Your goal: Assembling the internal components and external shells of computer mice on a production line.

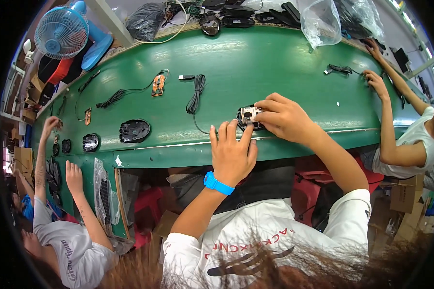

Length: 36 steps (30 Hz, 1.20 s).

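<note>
At the bench's near edge a black mouse base (241, 117) holds a pale circuit board (248, 113) with dark parts on it. My right hand (287, 118) pinches the board's right side between thumb and fingers. My left hand (234, 151), a blue watch on its wrist, lies with fingers stretched and spread, the tips touching the near side of the base. A bundled black cable (196, 94) with a USB plug (186, 77) lies beyond my left hand, and its lead runs to the base. My fingers cover part of the base and board.
On the green bench (255, 58) to the left lie an orange circuit board (158, 85) with its cable and several black mouse shells (134, 130). A blue fan (61, 32) stands far left. Plastic bags (320, 21) line the back. Co-workers sit left and right, one hand (376, 84) near another cable.
</note>
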Motion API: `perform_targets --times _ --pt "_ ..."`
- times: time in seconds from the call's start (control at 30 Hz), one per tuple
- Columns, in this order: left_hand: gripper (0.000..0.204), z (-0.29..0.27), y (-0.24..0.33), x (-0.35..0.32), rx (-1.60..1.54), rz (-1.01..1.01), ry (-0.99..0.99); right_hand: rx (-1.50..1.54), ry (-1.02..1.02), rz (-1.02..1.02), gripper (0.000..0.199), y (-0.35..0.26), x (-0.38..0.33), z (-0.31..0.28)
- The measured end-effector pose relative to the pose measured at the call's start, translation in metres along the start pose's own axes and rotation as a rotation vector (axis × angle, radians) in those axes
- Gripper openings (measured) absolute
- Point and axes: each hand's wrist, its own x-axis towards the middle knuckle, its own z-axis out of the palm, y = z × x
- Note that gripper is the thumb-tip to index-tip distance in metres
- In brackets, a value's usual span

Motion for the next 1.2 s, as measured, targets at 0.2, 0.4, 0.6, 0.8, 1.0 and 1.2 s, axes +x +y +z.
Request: perform_targets --times 0.2,0.4,0.6,0.8,1.0,1.2 --pt "0.039 -0.001 -0.004 -0.001 -0.007 0.038 -0.003 -0.001 -0.136 0.005 0.028 0.005 0.002 -0.003" --pt "0.042 -0.001 -0.016 -0.005 -0.06 0.087 0.009 -0.005 -0.255 0.043 0.026 0.002 0.006 -0.003" --pt "0.045 -0.005 -0.025 -0.009 -0.139 0.145 0.003 -0.091 -0.344 0.027 0.034 -0.002 0.008 -0.003" --pt "0.047 -0.009 -0.027 -0.009 -0.126 0.152 -0.012 -0.039 -0.286 0.056 0.037 -0.012 0.005 -0.006" --pt "0.043 -0.019 -0.03 -0.001 -0.179 0.193 -0.051 -0.047 -0.217 0.071 0.038 -0.008 -0.007 0.0" --pt "0.035 -0.015 -0.045 0.027 -0.379 0.267 -0.035 0.079 -0.147 0.095 0.039 -0.007 -0.012 0.006"
